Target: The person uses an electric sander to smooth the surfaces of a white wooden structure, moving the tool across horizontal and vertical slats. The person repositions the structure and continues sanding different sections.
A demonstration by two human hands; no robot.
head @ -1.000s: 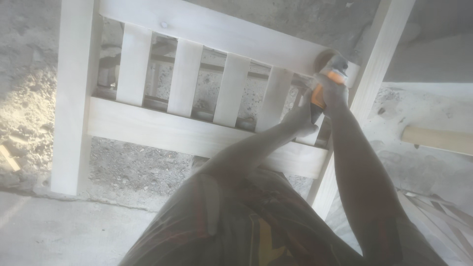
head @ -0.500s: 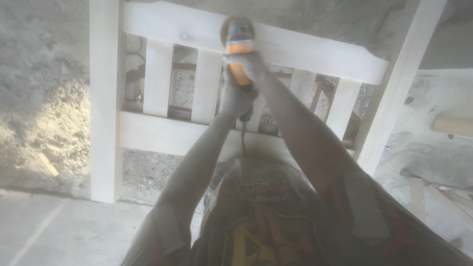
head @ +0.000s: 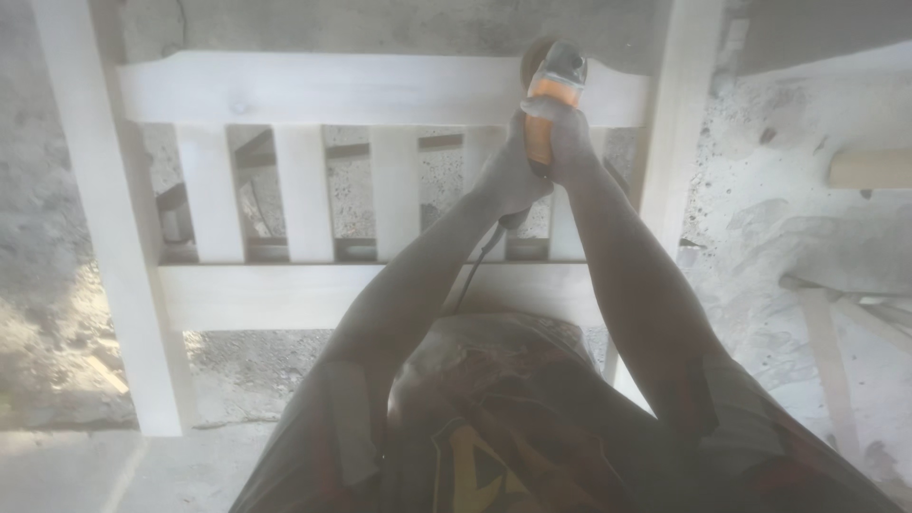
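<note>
While both hands are gripping the power sander (head: 549, 100), the left hand (head: 508, 176) is wrapping the rear of its orange body and the right hand (head: 562, 142) is closing around the same body just ahead of it, so the two hands are sitting together, touching. Both arms are reaching straight out from the chest.

The sander is resting against the top rail (head: 361, 90) of the white wooden frame (head: 104, 218), near the rail's right end and just left of the right post (head: 676, 133). Its grey head is pressing on the rail's upper edge. Its long axis is running away from the person, across the rail, with the head pointing forward and the cord (head: 475, 271) trailing back toward the body.

Judging from this, the step in hand is smoothing the top rail near its right end. A further pass would call for sliding the head along the rail while both hands are keeping an even grip.

Below the rail, five upright slats (head: 304, 195) are standing above a lower rail (head: 313, 294). Dusty ground (head: 57, 351) is lying beneath the frame.
</note>
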